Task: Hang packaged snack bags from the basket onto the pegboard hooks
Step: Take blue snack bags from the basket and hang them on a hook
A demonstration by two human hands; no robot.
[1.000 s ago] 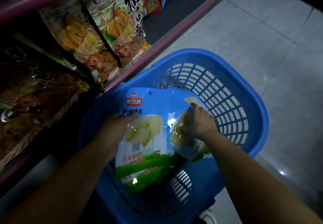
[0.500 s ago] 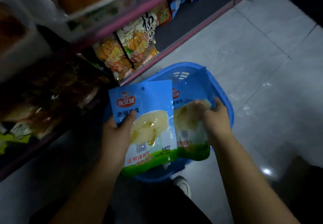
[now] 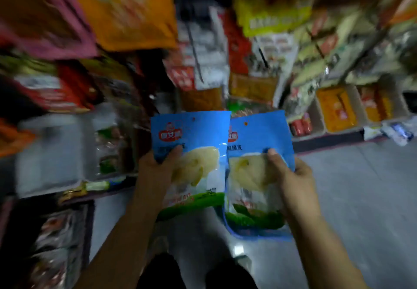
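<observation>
Two blue snack bags, left bag [image 3: 194,139] gripped by left hand [image 3: 155,171], right bag [image 3: 259,135] by right hand [image 3: 293,175]

Dim shop aisle, motion-blurred. Grey tiled floor [image 3: 365,198] along the right and lower edges. Shelving [image 3: 334,139] packed with orange, yellow and red packets [image 3: 336,110] fills the top and left edges.

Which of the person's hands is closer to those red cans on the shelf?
Right. The right hand, holding one blue bag, is just below and left of the red cans. The left hand, holding the other blue bag, is farther left, beyond both bags.
</observation>
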